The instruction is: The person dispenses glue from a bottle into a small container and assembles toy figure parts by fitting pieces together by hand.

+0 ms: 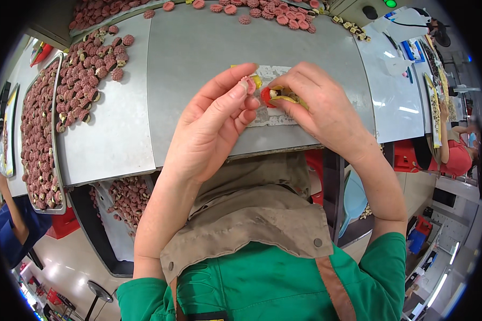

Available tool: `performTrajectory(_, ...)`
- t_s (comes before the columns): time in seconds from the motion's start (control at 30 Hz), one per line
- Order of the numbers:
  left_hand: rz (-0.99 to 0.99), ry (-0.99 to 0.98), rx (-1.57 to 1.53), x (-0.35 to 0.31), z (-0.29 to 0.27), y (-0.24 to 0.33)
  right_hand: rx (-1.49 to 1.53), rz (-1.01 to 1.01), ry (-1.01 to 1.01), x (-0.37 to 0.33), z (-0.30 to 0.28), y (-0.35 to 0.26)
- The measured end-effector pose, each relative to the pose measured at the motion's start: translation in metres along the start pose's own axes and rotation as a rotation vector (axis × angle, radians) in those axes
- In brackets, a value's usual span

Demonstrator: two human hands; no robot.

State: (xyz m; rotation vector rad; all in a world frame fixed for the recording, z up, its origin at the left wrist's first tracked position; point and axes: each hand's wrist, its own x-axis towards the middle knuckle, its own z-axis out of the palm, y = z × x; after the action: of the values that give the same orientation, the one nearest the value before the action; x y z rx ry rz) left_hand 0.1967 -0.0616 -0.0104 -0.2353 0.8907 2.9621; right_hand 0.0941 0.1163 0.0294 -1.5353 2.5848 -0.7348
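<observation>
Over the grey worktable, my left hand (206, 120) pinches a small pink piece with a bumpy, scalloped edge (250, 84) between thumb and forefinger. A yellow bit (257, 81) shows right beside that piece. Close by on the right, my right hand (326, 107) is closed around a small yellow and red item (266, 96) with a cream and black part (275, 93) in it; its kind is unclear and my fingers cover much of it. Beneath both hands lies a worn whitish mat (270, 120) on the table.
Pink bumpy pieces are heaped (83, 80) at the left, and more fill a metal tray (60, 187). Another group of pink pieces (289, 18) and cream-and-black bits (351, 28) lie at the back. Below the table stands a dark-framed bin (99, 235). People work at left (10, 235) and right (460, 155).
</observation>
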Motion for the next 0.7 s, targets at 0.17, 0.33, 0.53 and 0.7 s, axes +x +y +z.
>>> performTrajectory(0.17, 0.017, -0.003, -0.031, -0.0011, -0.0012, -0.0007, 0.004, 0.008, 0.019, -0.0001, 0.0019, -0.0019)
performTrajectory(0.33, 0.024, 0.013, -0.005, -0.0006, -0.0009, -0.0002, -0.018, -0.016, 0.031, 0.0008, -0.0002, -0.0017)
performTrajectory(0.53, 0.020, 0.006, -0.023, 0.0002, -0.0026, 0.0000, -0.017, -0.009, 0.052, 0.0018, 0.0007, -0.0060)
performTrajectory(0.7, 0.028, 0.009, -0.017, 0.0001, -0.0025, -0.0007, -0.033, -0.081, 0.050, 0.0020, 0.0040, -0.0023)
